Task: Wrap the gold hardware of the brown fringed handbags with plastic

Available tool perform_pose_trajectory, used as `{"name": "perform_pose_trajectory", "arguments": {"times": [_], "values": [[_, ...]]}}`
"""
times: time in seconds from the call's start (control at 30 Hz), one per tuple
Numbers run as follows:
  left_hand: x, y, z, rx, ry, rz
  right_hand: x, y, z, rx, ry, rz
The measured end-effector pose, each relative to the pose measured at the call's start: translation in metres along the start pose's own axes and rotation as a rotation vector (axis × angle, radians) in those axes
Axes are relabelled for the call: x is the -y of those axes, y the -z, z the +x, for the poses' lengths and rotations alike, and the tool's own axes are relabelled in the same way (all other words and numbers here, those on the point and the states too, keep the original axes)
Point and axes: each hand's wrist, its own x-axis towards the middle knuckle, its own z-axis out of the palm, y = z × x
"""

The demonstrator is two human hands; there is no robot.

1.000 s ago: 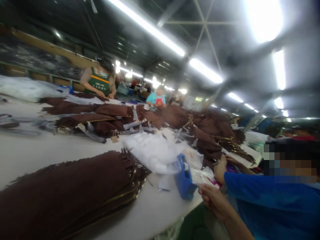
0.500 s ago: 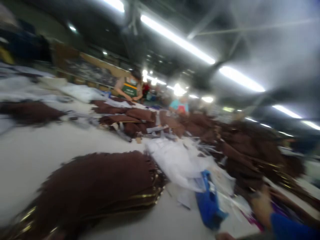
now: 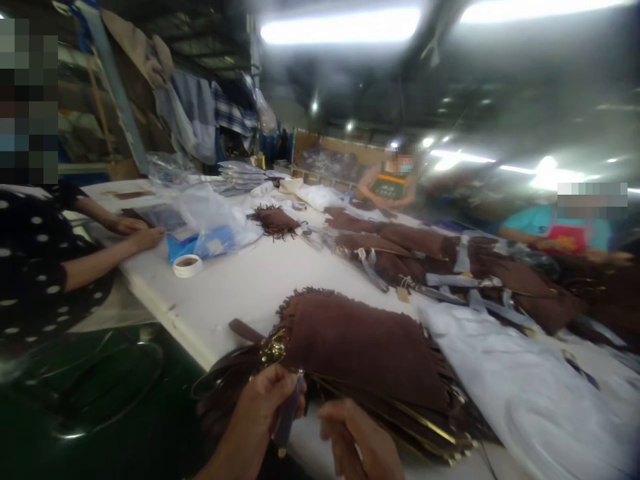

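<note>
A stack of brown fringed bags (image 3: 360,340) with gold-coloured zips and metal fittings lies on the white table right in front of me. My left hand (image 3: 273,397) is closed at the stack's near left corner. Its fingers pinch a narrow dark strap (image 3: 287,420) with a shiny metal end at the top and a brassy tip below. Just right of it, my right hand (image 3: 357,437) is held with fingers loosely bent and apart, nothing visible in them. The brown strap loop (image 3: 245,330) sticks out left of the gold fittings.
White wrapping sheets (image 3: 520,380) lie at the right, with more brown bags (image 3: 425,247) behind. A tape roll (image 3: 187,265) and blue plastic (image 3: 215,241) rest left. One person in a dotted top (image 3: 30,267) works at the left edge; others are across the table (image 3: 185,313).
The view has swung left and down. Both my hands now show at the front of the bag stack, the left gripping the dark strap. Earlier, a blue-sleeved arm reached in at the lower right.
</note>
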Motion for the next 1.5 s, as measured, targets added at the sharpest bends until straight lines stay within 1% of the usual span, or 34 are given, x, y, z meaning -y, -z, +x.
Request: {"name": "perform_pose_trajectory", "arguments": {"times": [0.07, 0.17, 0.3, 0.43, 0.63, 0.83, 0.97, 1.07, 1.23, 1.37, 1.5], "values": [[0.001, 0.002, 0.000, 0.004, 0.007, 0.010, 0.009, -0.009, 0.024, 0.096, 0.076, 0.049], [0.003, 0.006, 0.002, -0.006, 0.001, 0.029, 0.016, -0.012, 0.042, 0.143, 0.108, 0.010], [0.005, 0.010, 0.006, 0.006, -0.025, 0.023, 0.018, -0.012, 0.048, 0.177, 0.111, -0.061], [0.007, 0.014, 0.011, 0.027, 0.006, -0.021, 0.016, -0.013, 0.051, 0.222, 0.169, -0.167], [0.009, 0.019, 0.015, 0.035, 0.039, -0.062, 0.011, -0.018, 0.051, 0.160, 0.216, -0.313], [0.008, 0.015, 0.013, 0.015, 0.044, -0.145, 0.009, -0.024, 0.048, 0.105, 0.270, -0.417], [0.012, 0.016, 0.015, 0.028, 0.048, -0.165, 0.008, -0.027, 0.049, 0.082, 0.285, -0.430], [0.019, 0.019, 0.018, 0.021, 0.007, -0.139, 0.007, -0.028, 0.049, 0.077, 0.295, -0.435], [0.027, 0.024, 0.020, 0.006, -0.028, -0.041, 0.006, -0.030, 0.049, 0.068, 0.305, -0.525], [0.028, 0.027, 0.020, 0.013, -0.044, 0.079, 0.002, -0.031, 0.048, 0.103, 0.311, -0.583], [0.026, 0.025, 0.017, -0.017, -0.073, 0.137, 0.002, -0.028, 0.049, 0.135, 0.322, -0.617]]}}
